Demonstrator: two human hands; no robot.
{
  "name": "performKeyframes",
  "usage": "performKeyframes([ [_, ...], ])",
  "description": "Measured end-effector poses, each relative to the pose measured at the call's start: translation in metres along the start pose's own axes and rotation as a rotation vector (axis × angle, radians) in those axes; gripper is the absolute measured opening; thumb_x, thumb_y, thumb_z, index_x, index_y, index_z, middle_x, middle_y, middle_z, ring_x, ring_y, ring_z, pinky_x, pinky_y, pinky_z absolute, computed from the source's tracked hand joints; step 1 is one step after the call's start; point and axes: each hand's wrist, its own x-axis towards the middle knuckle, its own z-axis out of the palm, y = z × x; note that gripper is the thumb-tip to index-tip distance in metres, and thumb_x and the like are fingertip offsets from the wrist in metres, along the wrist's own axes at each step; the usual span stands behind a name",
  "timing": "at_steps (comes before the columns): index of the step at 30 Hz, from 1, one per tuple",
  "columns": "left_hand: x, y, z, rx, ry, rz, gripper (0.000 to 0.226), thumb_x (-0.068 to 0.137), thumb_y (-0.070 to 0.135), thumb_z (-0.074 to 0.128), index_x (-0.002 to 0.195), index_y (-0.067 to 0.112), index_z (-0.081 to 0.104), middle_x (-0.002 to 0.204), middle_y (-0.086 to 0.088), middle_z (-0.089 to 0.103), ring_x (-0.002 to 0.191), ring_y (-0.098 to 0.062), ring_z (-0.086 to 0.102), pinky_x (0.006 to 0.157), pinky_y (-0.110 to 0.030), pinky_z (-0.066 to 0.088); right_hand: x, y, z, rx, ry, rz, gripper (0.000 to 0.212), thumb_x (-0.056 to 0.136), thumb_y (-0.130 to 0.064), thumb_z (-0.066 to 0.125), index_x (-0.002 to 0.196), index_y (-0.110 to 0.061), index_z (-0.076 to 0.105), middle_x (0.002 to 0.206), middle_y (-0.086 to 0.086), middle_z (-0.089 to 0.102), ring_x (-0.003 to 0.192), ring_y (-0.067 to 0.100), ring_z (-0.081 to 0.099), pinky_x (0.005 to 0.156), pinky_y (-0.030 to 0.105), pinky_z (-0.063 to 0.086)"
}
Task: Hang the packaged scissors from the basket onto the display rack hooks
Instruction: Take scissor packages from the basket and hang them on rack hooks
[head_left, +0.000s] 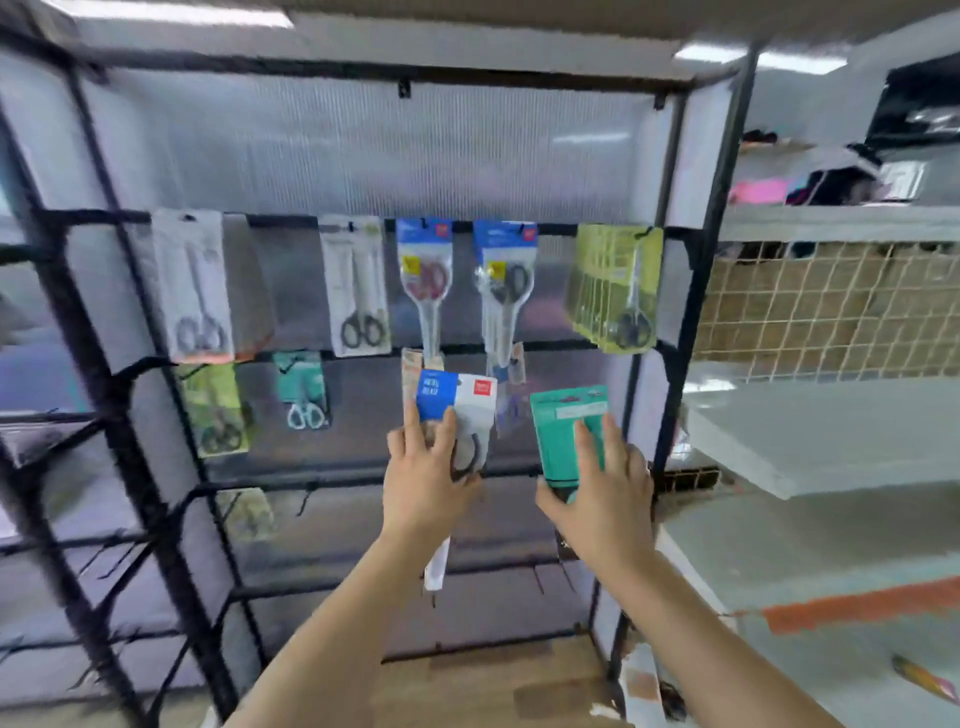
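Both my bare forearms reach up and forward from the bottom of the view, side by side and a little apart, with the backs of the hands turned toward me. My left hand (423, 480) is raised with the wrist straight; its fingers point upward and lie against the back of the blue-and-white pack (457, 410) while the thumb wraps round the right side, so the grip is a pinch across the pack's lower half. My right hand (602, 488) sits just lower and to the right, fingers spread upward over the teal pack (566, 431), thumb hooked under its lower left corner, holding it upright.
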Motion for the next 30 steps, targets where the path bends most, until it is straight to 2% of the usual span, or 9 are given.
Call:
performKeyframes([
  [6,0.015,-0.073,-0.053,0.088,0.099,-0.076,0.078,0.08,0.038,0.066,0.147,0.027,0.028,0.157,-0.017,0.0,0.131,-0.037,0.019,0.096,-0.04,0.04,0.033,-0.073,0.019,0.039,0.068,-0.137,0.071,0.07,-0.048,0.064,0.129,-0.011,0.056,0.136,0.019,0.049,0.104,0.043,0.052,0.079,0.053,0.049],
  [9,0.027,-0.105,-0.066,0.11,0.17,-0.072,0.074,0.073,0.032,0.075,0.139,0.02,0.045,0.153,-0.025,0.018,0.122,-0.045,0.034,0.081,-0.046,0.049,0.048,-0.102,0.037,0.067,0.069,-0.153,0.071,0.069,-0.05,0.058,0.13,-0.013,0.055,0.138,0.018,0.048,0.108,0.041,0.049,0.079,0.052,0.05],
  [13,0.053,-0.143,-0.072,0.159,0.162,-0.009,0.078,0.056,0.029,0.086,0.126,0.018,0.054,0.139,-0.033,0.039,0.101,-0.048,0.051,0.06,-0.046,0.053,0.069,-0.127,0.061,0.057,0.118,-0.185,0.074,0.06,-0.044,0.078,0.125,-0.014,0.057,0.136,0.018,0.05,0.108,0.037,0.044,0.075,0.051,0.052],
  [15,0.067,-0.159,-0.071,0.153,0.186,0.015,0.078,0.056,0.027,0.086,0.127,0.016,0.055,0.14,-0.033,0.038,0.101,-0.046,0.05,0.061,-0.045,0.053,0.081,-0.136,0.074,0.035,0.14,-0.186,0.071,0.064,-0.046,0.073,0.125,-0.014,0.058,0.136,0.018,0.05,0.109,0.034,0.04,0.076,0.05,0.052],
  [18,0.084,-0.181,-0.066,0.117,0.172,-0.007,0.075,0.064,0.028,0.082,0.133,0.02,0.053,0.148,-0.028,0.027,0.112,-0.042,0.04,0.07,-0.045,0.051,0.096,-0.146,0.092,-0.01,0.156,-0.17,0.068,0.068,-0.051,0.06,0.126,-0.015,0.058,0.136,0.018,0.05,0.111,0.035,0.04,0.077,0.05,0.052],
  [21,0.09,-0.214,-0.056,0.114,0.177,0.007,0.078,0.056,0.027,0.087,0.127,0.018,0.055,0.142,-0.031,0.035,0.104,-0.044,0.045,0.061,-0.045,0.053,0.1,-0.159,0.116,-0.016,0.148,-0.157,0.068,0.066,-0.047,0.068,0.124,-0.013,0.059,0.134,0.02,0.051,0.109,0.039,0.045,0.075,0.051,0.052],
  [23,0.084,-0.236,-0.046,0.094,0.183,-0.03,0.079,0.053,0.024,0.087,0.125,0.014,0.057,0.139,-0.033,0.038,0.099,-0.047,0.048,0.064,-0.048,0.053,0.096,-0.17,0.136,-0.003,0.123,-0.145,0.07,0.063,-0.044,0.073,0.124,-0.012,0.06,0.134,0.02,0.052,0.105,0.041,0.052,0.076,0.052,0.051],
  [26,0.067,-0.267,-0.03,0.038,0.133,-0.137,0.077,0.054,0.022,0.087,0.126,0.011,0.06,0.139,-0.034,0.038,0.101,-0.051,0.049,0.072,-0.051,0.051,0.083,-0.194,0.17,0.012,0.063,-0.136,0.072,0.061,-0.045,0.075,0.124,-0.013,0.06,0.135,0.018,0.051,0.105,0.037,0.047,0.073,0.05,0.052],
  [30,0.046,-0.316,-0.018,0.087,0.06,-0.176,0.078,0.051,0.025,0.088,0.124,0.013,0.061,0.137,-0.034,0.042,0.099,-0.049,0.052,0.064,-0.048,0.054,0.057,-0.232,0.207,0.004,-0.039,-0.137,0.075,0.057,-0.047,0.079,0.123,-0.016,0.061,0.134,0.016,0.053,0.108,0.033,0.04,0.069,0.048,0.053],
])
